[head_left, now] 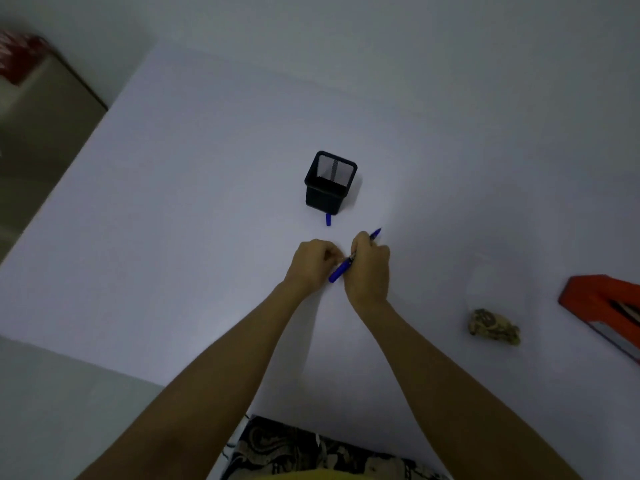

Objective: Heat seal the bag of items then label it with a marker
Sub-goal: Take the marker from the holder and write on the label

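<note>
My right hand (369,268) grips a blue marker (337,271) that slants from lower left to upper right, with its far end sticking out above my knuckles. My left hand (311,265) is curled right beside it, fingertips meeting the marker's middle. What they pinch there is hidden. A small blue cap (328,220) lies on the table just ahead of my hands. To the right lies the clear plastic bag (485,285) with a brownish patterned item (493,327) at its near end. The orange heat sealer (595,299) sits at the right edge.
A black mesh pen holder (330,183) stands upright on the white table (173,237), just beyond the cap. A beige cabinet (41,109) stands off the table's left side. Patterned clothing shows at the near edge.
</note>
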Motion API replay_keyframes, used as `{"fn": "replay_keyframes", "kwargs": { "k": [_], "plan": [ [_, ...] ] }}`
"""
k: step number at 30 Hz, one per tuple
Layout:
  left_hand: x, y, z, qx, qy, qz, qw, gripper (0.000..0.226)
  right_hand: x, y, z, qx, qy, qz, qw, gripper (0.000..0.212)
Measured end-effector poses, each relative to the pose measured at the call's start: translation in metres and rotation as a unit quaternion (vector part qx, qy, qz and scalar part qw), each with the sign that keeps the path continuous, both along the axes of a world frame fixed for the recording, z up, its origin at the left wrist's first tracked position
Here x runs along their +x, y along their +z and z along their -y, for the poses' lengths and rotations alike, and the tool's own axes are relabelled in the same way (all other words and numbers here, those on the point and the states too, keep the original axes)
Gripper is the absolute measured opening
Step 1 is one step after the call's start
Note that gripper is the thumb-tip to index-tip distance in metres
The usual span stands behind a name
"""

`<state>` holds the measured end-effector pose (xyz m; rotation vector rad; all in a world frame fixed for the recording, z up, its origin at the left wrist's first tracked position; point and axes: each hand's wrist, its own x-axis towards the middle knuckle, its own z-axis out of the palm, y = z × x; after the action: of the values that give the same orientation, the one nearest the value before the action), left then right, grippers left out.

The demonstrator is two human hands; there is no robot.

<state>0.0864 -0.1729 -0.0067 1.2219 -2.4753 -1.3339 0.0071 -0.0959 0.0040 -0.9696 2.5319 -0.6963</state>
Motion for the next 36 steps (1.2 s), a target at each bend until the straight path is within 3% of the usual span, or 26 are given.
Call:
{"fn": "replay_keyframes", "kwargs": {
  "k": [3,8,14,20,22,24,26,28,30,34,36],
  "plan": [
    [0.002,-0.012,-0.008,-0.041,0.011,-0.019,0.999,0.016,0.006,-0.008,0.002,-0.066,0.014,0.022,0.997,0.025],
    [0.007,-0.023,-0.015,-0.104,-0.003,-0.059,0.993,0.023,0.007,-0.027,-0.006,-0.059,0.026,0.113,0.992,0.028],
    [0.018,-0.045,-0.029,-0.192,0.012,-0.087,0.978,0.005,0.012,-0.03,-0.02,-0.022,0.057,0.078,0.995,0.02],
    [0.036,-0.063,-0.025,-0.255,-0.087,-0.105,0.957,0.01,0.02,-0.036,-0.024,-0.034,0.105,-0.032,0.993,0.016],
    [0.043,-0.064,-0.021,-0.28,-0.121,-0.112,0.946,0.017,0.022,-0.037,-0.023,-0.051,0.094,-0.029,0.994,0.017],
    [0.048,-0.066,-0.021,-0.314,-0.142,-0.13,0.93,0.017,0.021,-0.033,-0.021,-0.09,0.05,0.029,0.994,0.013],
    [0.05,-0.069,-0.024,-0.33,-0.144,-0.134,0.923,0.021,0.022,-0.024,-0.017,-0.157,-0.022,0.118,0.98,0.013],
    [0.051,-0.074,-0.028,-0.334,-0.141,-0.129,0.923,0.026,0.025,-0.02,-0.013,-0.216,-0.058,0.142,0.964,0.007],
    [0.05,-0.077,-0.028,-0.328,-0.138,-0.129,0.925,0.026,0.026,-0.023,-0.007,-0.25,-0.069,0.177,0.949,0.015],
    [0.049,-0.074,-0.027,-0.328,-0.136,-0.134,0.925,0.015,0.022,-0.04,0.002,-0.238,-0.017,0.119,0.964,0.014],
    [0.052,-0.073,-0.029,-0.317,-0.133,-0.125,0.931,0.019,0.019,-0.045,0.004,-0.249,-0.022,0.109,0.962,0.025]
  ]
}}
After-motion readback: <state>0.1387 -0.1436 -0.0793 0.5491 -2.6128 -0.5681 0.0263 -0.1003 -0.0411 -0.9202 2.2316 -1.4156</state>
